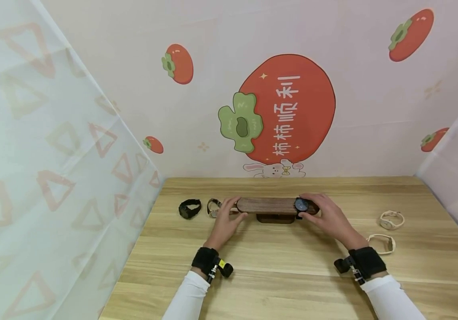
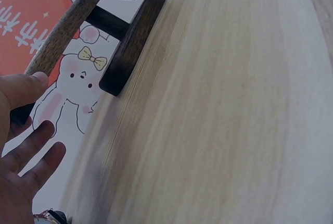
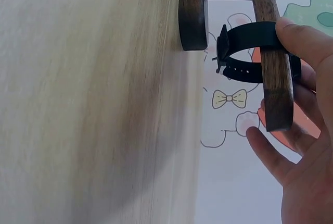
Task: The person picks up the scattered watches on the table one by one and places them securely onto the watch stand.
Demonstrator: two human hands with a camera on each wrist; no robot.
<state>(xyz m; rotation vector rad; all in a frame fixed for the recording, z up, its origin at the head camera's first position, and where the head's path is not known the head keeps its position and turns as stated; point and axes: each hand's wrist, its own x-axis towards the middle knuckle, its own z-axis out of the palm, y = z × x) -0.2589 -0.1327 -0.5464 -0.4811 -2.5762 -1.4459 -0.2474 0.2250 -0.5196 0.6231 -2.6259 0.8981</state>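
A dark wooden watch stand (image 1: 267, 205), a long bar on a post, rises from its low base (image 2: 132, 47) near the back of the table. My left hand (image 1: 225, 224) pinches the left end of the bar between thumb and finger, other fingers spread. Around the bar, toward its right end, loops a black-strapped wristwatch (image 1: 301, 204) with a dark blue dial facing up. My right hand (image 1: 331, 218) grips this watch at its sides, the thumb on the strap (image 3: 255, 35). Below the bar the buckled strap hangs as a loop in the right wrist view.
At the left lies a black watch (image 1: 189, 212); beside it, a dark-strapped watch (image 1: 213, 208) is partly hidden by my left hand. Two pale watches lie at the right: one farther back (image 1: 391, 220), the other watch (image 1: 391, 245) by my right wrist. A printed wall (image 1: 197, 146) stands behind the table.
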